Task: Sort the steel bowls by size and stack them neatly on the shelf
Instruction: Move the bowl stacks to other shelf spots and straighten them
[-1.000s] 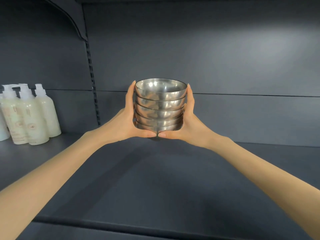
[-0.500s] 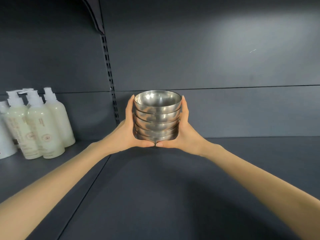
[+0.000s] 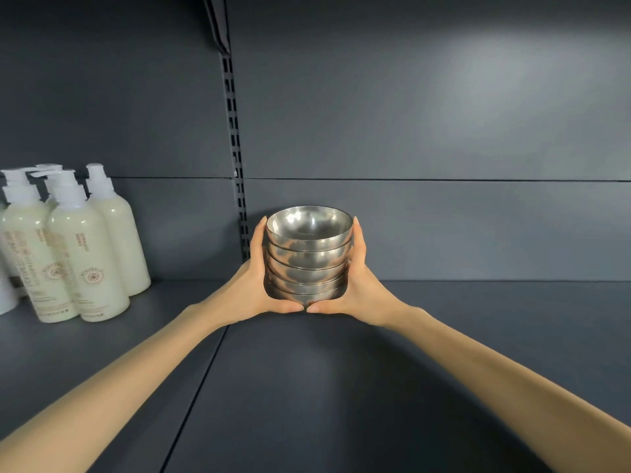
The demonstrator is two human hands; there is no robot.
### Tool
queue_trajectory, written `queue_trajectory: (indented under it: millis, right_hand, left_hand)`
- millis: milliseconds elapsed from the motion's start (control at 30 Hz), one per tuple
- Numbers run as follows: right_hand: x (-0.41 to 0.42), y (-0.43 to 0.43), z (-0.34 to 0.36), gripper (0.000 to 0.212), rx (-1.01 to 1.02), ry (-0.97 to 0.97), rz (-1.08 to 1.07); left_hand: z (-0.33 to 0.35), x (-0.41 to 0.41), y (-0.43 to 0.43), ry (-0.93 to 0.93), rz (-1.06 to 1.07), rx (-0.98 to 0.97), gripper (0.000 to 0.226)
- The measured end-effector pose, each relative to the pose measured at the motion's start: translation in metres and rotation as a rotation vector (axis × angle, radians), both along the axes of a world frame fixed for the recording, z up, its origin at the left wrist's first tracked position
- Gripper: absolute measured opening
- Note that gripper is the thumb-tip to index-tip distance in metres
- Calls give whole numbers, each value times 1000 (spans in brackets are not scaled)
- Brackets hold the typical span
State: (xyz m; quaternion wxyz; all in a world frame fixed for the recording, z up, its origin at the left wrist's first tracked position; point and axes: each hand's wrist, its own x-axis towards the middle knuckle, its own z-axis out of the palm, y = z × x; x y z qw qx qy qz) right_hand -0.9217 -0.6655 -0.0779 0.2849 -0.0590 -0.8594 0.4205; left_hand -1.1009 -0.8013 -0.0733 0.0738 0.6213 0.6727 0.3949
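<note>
The left hand [image 3: 254,288] and right hand [image 3: 362,288] grip a nested stack of bowls [image 3: 309,259] from either side, fingers upright against the rims and thumbs meeting under the front. The stack is upright and low over the shelf [image 3: 341,387], near the back wall; the thumbs hide its base, so I cannot tell if it touches. Bottles [image 3: 78,254] stand well to the left.

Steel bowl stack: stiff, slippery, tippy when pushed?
Likely rigid: the steel bowl stack shows no flex between left hand and right hand. Probably slippery: polished, mirror-like walls. Possibly tippy: several nested bowls, tall for its base.
</note>
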Motion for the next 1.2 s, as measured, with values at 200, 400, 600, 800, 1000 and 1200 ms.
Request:
queue_trajectory:
  millis: [200, 400, 600, 800, 1000, 1200]
  right_hand:
    - [-9, 6, -2, 144, 9, -34, -34]
    - [-6, 4, -1, 141, -10, -83, -49]
    - [43, 5, 21, 108, 193, -355, -319]
    - [117, -16, 45, 83, 571, -620, -648]
    - [206, -50, 60, 87, 650, -621, -854]
    - [310, -90, 59, 77, 642, -610, -1020]
  left_hand:
    - [-1, -8, 4, 3, 9, 0, 143]
    - [5, -4, -4, 21, 4, -85, 144]
    - [41, -1, -42, 375, 212, -175, 111]
    - [56, 10, -68, 672, 395, -195, 118]
    - [67, 80, -78, 740, 406, -190, 116]
    - [67, 166, -87, 666, 338, -165, 85]
